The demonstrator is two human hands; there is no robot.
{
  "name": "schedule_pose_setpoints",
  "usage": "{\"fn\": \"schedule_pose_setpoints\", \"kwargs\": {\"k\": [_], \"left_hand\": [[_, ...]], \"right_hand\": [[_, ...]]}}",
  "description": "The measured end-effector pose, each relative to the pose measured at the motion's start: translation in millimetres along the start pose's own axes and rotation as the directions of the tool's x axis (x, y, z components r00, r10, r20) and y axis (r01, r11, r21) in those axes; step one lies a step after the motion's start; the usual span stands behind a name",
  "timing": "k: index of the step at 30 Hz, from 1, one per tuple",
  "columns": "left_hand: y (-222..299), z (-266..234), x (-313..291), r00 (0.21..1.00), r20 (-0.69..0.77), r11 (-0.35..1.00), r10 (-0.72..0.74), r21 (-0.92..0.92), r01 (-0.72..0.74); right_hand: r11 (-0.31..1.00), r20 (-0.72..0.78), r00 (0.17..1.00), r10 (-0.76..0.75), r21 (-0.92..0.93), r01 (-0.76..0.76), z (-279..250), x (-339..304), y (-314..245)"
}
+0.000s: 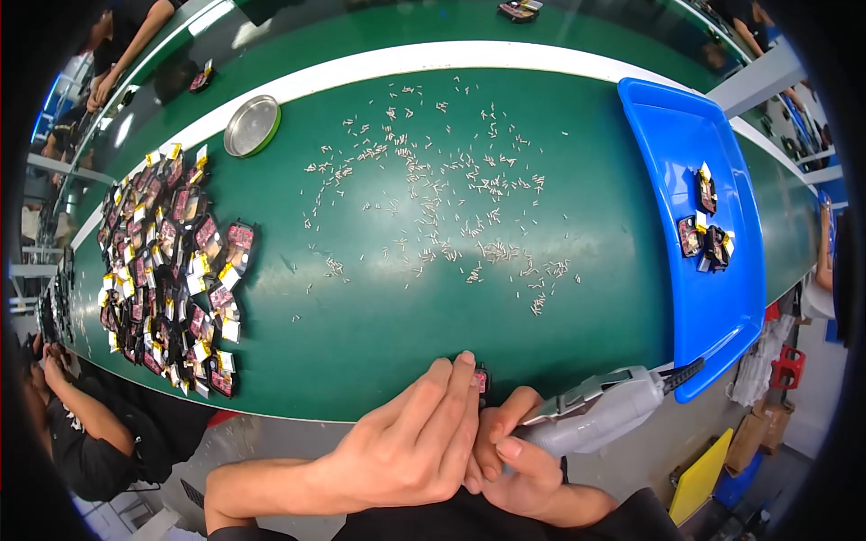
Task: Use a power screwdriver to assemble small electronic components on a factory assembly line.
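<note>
Near the front edge of the green table, a small black device with a red circuit board shows partly beside my fingers. My left hand is closed over it, fingers long and pressed together; they hide most of it. Close on its right, my right hand has its thumb and fingers curled around the lower end of a grey corded tool, which looks like an electric screwdriver. The tool tilts up to the right, ending in a black ribbed cord sleeve. Its tip is hidden by my hands.
Many small pale screw-like pins lie scattered mid-table. Several like devices crowd the left side. A round metal tin stands at the back left. The blue tray at right holds three devices. Other people sit beyond and at left.
</note>
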State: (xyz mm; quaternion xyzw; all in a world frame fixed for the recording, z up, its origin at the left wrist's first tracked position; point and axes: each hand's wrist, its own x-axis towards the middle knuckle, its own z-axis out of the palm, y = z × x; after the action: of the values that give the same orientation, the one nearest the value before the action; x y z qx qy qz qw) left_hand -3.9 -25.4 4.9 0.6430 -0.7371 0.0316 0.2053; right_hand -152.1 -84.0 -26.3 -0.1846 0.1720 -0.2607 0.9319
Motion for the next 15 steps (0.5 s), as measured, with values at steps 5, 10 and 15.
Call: {"fn": "schedule_pose_setpoints", "kwargs": {"k": [5,10,15], "left_hand": [[0,-2,-4,0.998,0.065,0.996,-0.023,-0.081,0.029],[4,-2,-10,0.993,0.116,1.000,-0.008,0.014,0.006],[5,3,-11,0.994,0.109,0.993,-0.004,0.118,-0.008]], "right_hand": [[0.959,0.254,0.963,-0.089,-0.240,0.152,8,10,-63],[0.861,0.373,0.879,-0.299,-0.291,0.416,23,49,-92],[0.841,0.388,0.881,-0.270,-0.351,0.412,24,67,-82]]}}
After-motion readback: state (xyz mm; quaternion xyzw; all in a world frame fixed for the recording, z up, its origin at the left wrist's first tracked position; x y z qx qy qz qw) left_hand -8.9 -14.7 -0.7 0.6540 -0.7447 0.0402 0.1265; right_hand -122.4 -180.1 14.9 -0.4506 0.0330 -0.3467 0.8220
